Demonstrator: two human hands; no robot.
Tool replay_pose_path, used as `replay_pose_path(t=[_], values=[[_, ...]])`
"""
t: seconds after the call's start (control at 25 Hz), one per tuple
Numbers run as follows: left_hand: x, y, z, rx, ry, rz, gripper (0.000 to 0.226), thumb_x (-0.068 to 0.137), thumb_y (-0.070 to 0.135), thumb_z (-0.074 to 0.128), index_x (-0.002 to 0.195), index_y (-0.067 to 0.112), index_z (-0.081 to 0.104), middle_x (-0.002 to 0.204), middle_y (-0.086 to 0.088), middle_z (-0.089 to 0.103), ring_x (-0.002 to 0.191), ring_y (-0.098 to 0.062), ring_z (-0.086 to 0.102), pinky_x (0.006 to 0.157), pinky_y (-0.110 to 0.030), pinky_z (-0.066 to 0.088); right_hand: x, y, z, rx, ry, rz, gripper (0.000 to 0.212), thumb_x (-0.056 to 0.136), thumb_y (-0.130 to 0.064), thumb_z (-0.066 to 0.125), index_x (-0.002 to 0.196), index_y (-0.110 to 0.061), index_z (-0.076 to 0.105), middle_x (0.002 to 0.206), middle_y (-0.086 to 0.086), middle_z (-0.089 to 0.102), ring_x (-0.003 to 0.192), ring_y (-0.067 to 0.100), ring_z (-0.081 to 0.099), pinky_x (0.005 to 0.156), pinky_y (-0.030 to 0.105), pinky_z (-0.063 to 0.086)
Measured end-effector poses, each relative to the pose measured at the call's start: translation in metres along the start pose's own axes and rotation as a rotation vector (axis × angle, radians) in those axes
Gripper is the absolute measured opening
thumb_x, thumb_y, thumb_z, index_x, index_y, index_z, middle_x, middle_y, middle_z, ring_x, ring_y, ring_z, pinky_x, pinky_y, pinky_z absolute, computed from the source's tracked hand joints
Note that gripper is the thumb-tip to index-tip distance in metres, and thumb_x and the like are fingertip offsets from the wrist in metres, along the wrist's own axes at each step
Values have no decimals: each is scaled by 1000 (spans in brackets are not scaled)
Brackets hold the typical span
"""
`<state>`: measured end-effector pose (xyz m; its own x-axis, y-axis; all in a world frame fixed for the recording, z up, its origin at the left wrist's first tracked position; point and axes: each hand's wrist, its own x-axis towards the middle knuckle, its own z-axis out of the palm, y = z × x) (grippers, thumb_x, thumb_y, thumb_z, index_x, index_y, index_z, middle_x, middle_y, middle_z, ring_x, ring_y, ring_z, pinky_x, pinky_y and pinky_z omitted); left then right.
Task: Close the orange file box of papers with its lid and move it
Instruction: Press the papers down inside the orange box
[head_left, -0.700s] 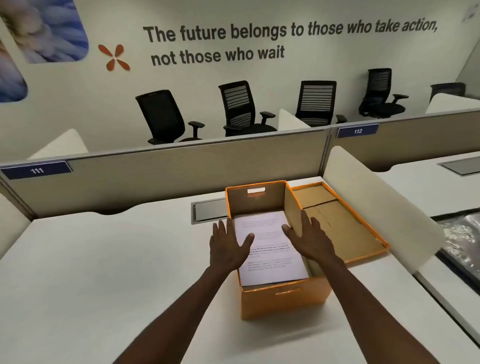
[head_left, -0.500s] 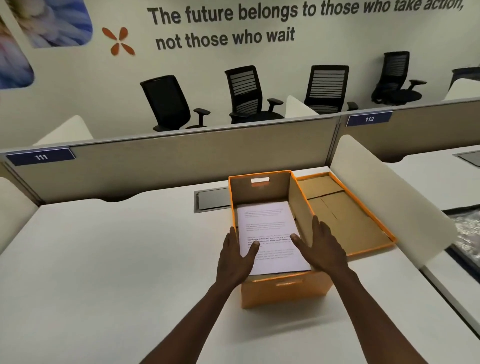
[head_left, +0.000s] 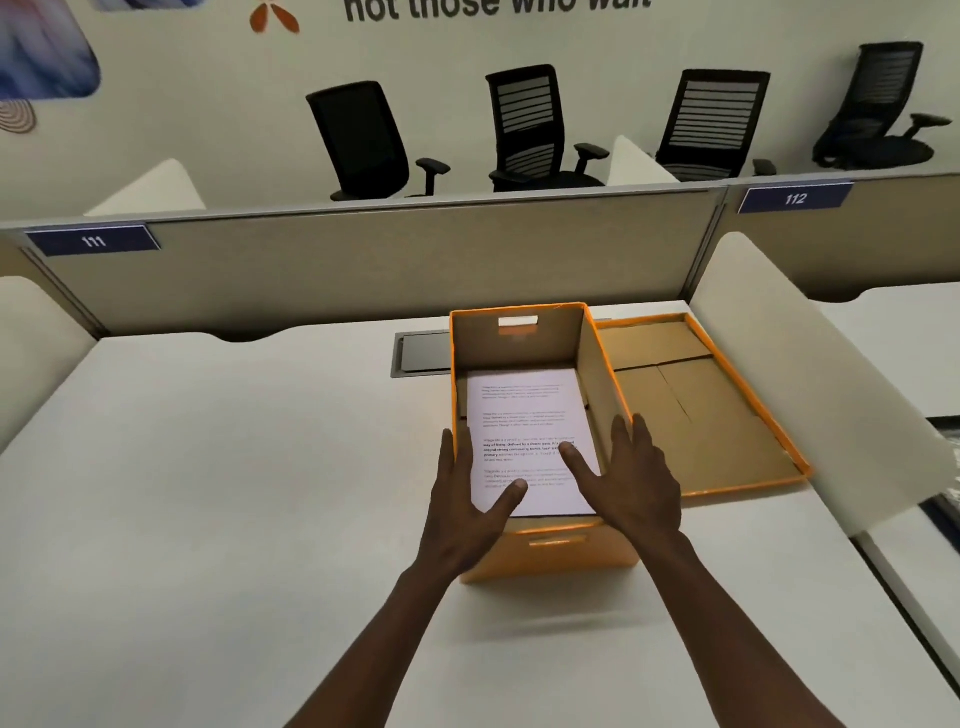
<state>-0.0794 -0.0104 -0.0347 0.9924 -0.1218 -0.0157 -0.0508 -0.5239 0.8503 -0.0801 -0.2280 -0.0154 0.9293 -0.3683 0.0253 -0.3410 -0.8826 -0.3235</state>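
The orange file box (head_left: 550, 558) stands open on the white desk (head_left: 208, 467), with a stack of printed papers (head_left: 524, 415) lying flat inside. Its lid (head_left: 691, 415) lies upside down on the desk, touching the box's right side. My left hand (head_left: 467, 509) straddles the left wall near the front corner, fingers outside and thumb over the papers. My right hand (head_left: 639, 488) straddles the right wall the same way. Both hands are spread with fingers apart. Whether they press on the walls is unclear.
A white curved divider (head_left: 810, 374) rises just right of the lid. A beige partition (head_left: 363, 265) closes the back of the desk, with a grey cable hatch (head_left: 421, 353) in front of it. Black office chairs (head_left: 535, 124) stand beyond.
Both hands have drawn back toward me along the box, from over the papers to the walls near its front end. The view has moved closer and tilted down. Box and lid stay put.
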Motion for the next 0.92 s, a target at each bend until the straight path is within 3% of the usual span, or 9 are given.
replay_pose_path(t=[0.16, 0.32, 0.52, 0.76, 0.92], values=[[-12, -3, -8, -22, 118, -3, 103, 77, 75, 62, 160, 45, 9, 171, 17, 2, 153, 5, 4, 114, -18, 10, 2, -15, 6, 63, -17, -53, 105, 74, -91, 32, 153, -22, 32, 165, 7, 18, 145, 35, 32, 104, 51, 43], [-14, -11, -19, 2, 162, -30, 98, 83, 61, 69, 161, 41, 12, 172, 15, 4, 158, -7, 7, 119, -29, 19, 4, -33, 10, 59, -46, -110, 106, 73, -93, 35, 154, -25, 31, 166, 5, 15, 146, 34, 31, 106, 51, 42], [-12, -20, -29, 45, 148, -34, 99, 81, 67, 65, 160, 43, 11, 171, 16, 2, 157, -12, 13, 113, -28, 20, -1, -39, 17, 64, -40, -114, 109, 68, -98, 29, 152, -28, 34, 167, 4, 13, 145, 34, 33, 101, 52, 45], [-11, -26, -27, 78, 161, -10, 91, 87, 59, 65, 160, 43, 12, 172, 13, 4, 155, -16, 23, 109, -27, 27, -4, -35, 22, -13, -50, -124, 107, 69, -98, 24, 152, -31, 28, 168, 3, 3, 145, 33, 31, 98, 49, 47], [-12, -23, -29, 173, 138, -52, 96, 84, 67, 59, 162, 34, 14, 173, 6, 3, 155, -26, 26, 114, -46, 39, -1, -29, 12, 153, -111, -156, 100, 74, -91, 36, 156, -35, 19, 168, -2, -7, 150, 32, 19, 106, 51, 40]])
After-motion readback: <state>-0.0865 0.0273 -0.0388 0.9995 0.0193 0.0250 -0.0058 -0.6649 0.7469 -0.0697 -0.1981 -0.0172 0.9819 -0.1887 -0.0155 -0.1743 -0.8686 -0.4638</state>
